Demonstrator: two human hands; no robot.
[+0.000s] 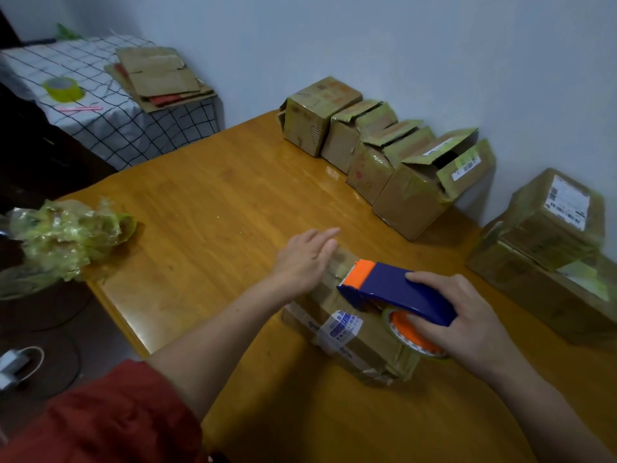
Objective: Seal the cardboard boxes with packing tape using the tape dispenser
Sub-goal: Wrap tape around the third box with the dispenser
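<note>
Blue tape dispenser (397, 289): blue body with an orange toothed nose and an orange hub. It is held over the near cardboard box (354, 332), nose towards the left hand. Its tape roll (410, 335) hangs low at the box's right end.
Right hand (467, 315): curled round the tape dispenser from the right, thumb on top of the blue body, fingers underneath against the roll.
Left hand (305, 259): flat, fingers straight and together, palm down on the far left end of the box's top. A red sleeve (110, 419) covers the upper arm.
Near cardboard box: long and low, lying towards the tabletop's front edge. It has a white printed label across its top and glossy tape on its sides.
Tabletop (217, 195): glossy orange-brown wood.
Row of boxes (377, 148): four cardboard boxes touching side by side along the tabletop's far edge, against the wall. Several have raised flaps, and the rightmost gapes open.
Stacked boxes (551, 235): at the tabletop's right edge, a smaller taped box with a white label sits on a larger one.
Wad of used tape (66, 235): crumpled, yellow-green, on the tabletop's left corner.
Side table (110, 121): beyond that corner, under a checked cloth. It carries a yellow tape roll (63, 89), a pink stick (80, 109) and flattened cardboard (160, 78).
</note>
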